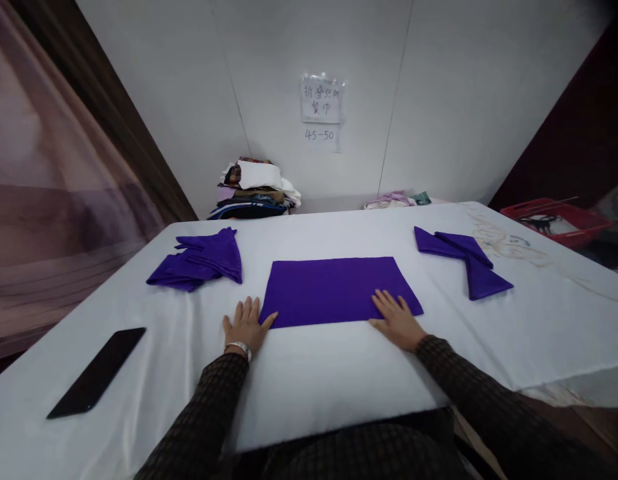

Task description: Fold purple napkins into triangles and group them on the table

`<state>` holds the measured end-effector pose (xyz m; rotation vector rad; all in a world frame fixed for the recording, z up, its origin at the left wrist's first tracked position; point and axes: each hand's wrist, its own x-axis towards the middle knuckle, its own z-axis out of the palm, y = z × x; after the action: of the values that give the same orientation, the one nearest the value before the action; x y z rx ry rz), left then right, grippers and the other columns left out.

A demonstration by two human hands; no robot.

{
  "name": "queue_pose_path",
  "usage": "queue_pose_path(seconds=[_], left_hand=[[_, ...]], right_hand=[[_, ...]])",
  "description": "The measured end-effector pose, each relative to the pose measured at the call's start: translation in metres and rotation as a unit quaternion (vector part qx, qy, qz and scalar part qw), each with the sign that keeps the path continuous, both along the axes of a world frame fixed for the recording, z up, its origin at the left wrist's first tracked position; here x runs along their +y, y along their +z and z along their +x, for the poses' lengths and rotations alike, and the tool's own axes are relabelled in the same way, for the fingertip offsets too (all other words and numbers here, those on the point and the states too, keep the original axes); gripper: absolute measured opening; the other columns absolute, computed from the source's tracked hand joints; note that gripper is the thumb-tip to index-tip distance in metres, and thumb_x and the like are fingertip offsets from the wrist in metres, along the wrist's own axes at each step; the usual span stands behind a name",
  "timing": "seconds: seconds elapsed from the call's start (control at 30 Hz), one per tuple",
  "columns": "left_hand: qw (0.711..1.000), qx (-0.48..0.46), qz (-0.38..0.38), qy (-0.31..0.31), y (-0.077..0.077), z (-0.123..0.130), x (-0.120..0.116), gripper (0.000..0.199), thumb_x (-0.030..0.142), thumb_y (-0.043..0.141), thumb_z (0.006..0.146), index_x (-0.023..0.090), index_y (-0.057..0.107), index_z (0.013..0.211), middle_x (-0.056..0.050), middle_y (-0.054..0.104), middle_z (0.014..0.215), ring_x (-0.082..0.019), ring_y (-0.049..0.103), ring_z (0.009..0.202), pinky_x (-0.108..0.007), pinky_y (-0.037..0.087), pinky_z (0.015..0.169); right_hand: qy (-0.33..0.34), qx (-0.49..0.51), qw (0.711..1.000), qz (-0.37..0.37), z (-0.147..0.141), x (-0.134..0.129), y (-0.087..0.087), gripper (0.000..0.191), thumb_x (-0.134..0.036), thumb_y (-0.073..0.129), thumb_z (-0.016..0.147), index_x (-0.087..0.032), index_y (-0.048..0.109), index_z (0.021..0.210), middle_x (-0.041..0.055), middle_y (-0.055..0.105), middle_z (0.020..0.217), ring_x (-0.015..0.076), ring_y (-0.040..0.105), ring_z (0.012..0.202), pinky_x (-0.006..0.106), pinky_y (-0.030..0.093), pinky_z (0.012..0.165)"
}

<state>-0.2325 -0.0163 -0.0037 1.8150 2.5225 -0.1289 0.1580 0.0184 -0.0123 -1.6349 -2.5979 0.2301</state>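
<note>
A purple cloth napkin (333, 290), folded into a flat rectangle, lies in front of me on the white tablecloth (333, 373). My left hand (246, 327) rests flat at its near left corner, fingers spread, with the thumb touching the edge. Over the near right part of the napkin my right hand (397, 320) lies flat, fingers stretched out on the fabric. To the left is a loose heap of purple napkins (203, 260). On the right sit folded purple pieces (463, 257) with pointed ends.
A black phone-like slab (99, 373) lies at the left. Behind the table are a stack of folded clothes (259, 190) and some pinkish cloth (391, 200). A red basket (553, 223) stands at the right. A handwritten paper sign (321, 100) hangs on the wall.
</note>
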Motion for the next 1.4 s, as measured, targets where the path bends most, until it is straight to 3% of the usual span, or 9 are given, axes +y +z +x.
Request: queue_pose_path(seconds=[0.1,0.17,0.3,0.47,0.57,0.7,0.83,1.13,1.4], left_hand=[[1.0,0.002,-0.001,0.0,-0.002,0.0,0.001,0.075,0.063,0.02,0.086,0.02,0.02,0.147,-0.007,0.013,0.155,-0.029,0.01,0.141,-0.058,0.017,0.107],[1.0,0.005,-0.001,0.001,-0.003,0.001,0.001,0.074,0.062,0.02,0.086,0.019,0.02,0.147,-0.007,0.013,0.155,-0.029,0.009,0.142,-0.058,0.017,0.107],[1.0,0.0,-0.007,0.008,0.0,-0.001,0.001,0.074,0.061,0.021,0.086,0.019,0.02,0.147,-0.007,0.013,0.155,-0.028,0.009,0.142,-0.057,0.016,0.108],[0.998,-0.037,-0.01,0.04,0.018,0.013,0.011,0.076,0.061,0.026,0.086,0.015,0.019,0.147,-0.01,0.015,0.154,-0.03,0.015,0.14,-0.058,0.018,0.108],[0.997,-0.045,0.022,-0.053,0.026,0.05,0.031,0.073,0.062,0.024,0.087,0.019,0.024,0.146,-0.009,0.016,0.154,-0.03,0.013,0.141,-0.058,0.015,0.109],[0.976,-0.088,0.013,-0.199,0.022,0.109,0.074,0.074,0.066,0.022,0.086,0.022,0.026,0.145,-0.006,0.015,0.155,-0.028,0.009,0.141,-0.055,0.008,0.111],[0.972,-0.099,-0.003,-0.212,0.012,0.131,0.114,0.076,0.067,0.02,0.085,0.02,0.027,0.144,-0.007,0.016,0.155,-0.027,0.009,0.142,-0.056,0.005,0.111],[0.986,-0.079,-0.003,-0.147,0.0,0.062,0.136,0.08,0.071,0.016,0.083,0.021,0.025,0.145,-0.007,0.015,0.155,-0.027,0.01,0.142,-0.055,0.009,0.111],[0.998,-0.057,-0.005,-0.022,0.006,-0.013,0.141,0.079,0.068,0.017,0.084,0.018,0.026,0.145,-0.009,0.017,0.154,-0.029,0.012,0.141,-0.056,0.014,0.11]], right_hand=[[-0.074,-0.031,0.996,0.027,0.054,-0.006,-0.008,0.066,-0.055,0.024,0.092,-0.016,0.026,0.145,0.0101,0.023,0.152,0.025,0.016,0.14,0.052,0.014,0.11],[-0.082,-0.042,0.995,0.043,0.069,-0.009,-0.012,0.065,-0.053,0.023,0.092,-0.015,0.026,0.145,0.0099,0.023,0.151,0.0248,0.017,0.14,0.051,0.015,0.11],[-0.077,-0.044,0.995,0.056,0.067,-0.011,-0.014,0.065,-0.053,0.023,0.092,-0.015,0.027,0.145,0.0108,0.026,0.151,0.0255,0.017,0.14,0.052,0.016,0.109],[-0.077,-0.041,0.994,0.059,0.065,-0.01,-0.015,0.066,-0.054,0.022,0.091,-0.015,0.029,0.144,0.0108,0.028,0.15,0.0263,0.02,0.139,0.053,0.017,0.109],[-0.072,-0.037,0.994,0.074,0.068,-0.01,-0.02,0.066,-0.054,0.022,0.091,-0.016,0.029,0.144,0.0111,0.029,0.15,0.0269,0.02,0.139,0.053,0.018,0.108],[-0.065,-0.037,0.993,0.087,0.071,-0.009,-0.025,0.067,-0.056,0.02,0.091,-0.016,0.03,0.144,0.0112,0.03,0.149,0.0273,0.022,0.138,0.053,0.019,0.108],[-0.061,-0.039,0.993,0.095,0.072,-0.009,-0.028,0.068,-0.057,0.02,0.091,-0.015,0.031,0.143,0.0102,0.03,0.149,0.027,0.021,0.139,0.053,0.02,0.108],[-0.049,-0.027,0.992,0.115,0.076,-0.012,-0.032,0.067,-0.055,0.022,0.09,-0.016,0.027,0.145,0.0109,0.032,0.148,0.0279,0.023,0.138,0.054,0.021,0.108],[-0.053,-0.037,0.992,0.108,0.078,-0.011,-0.033,0.069,-0.058,0.023,0.09,-0.016,0.028,0.145,0.0107,0.03,0.149,0.0279,0.022,0.138,0.053,0.021,0.108]])
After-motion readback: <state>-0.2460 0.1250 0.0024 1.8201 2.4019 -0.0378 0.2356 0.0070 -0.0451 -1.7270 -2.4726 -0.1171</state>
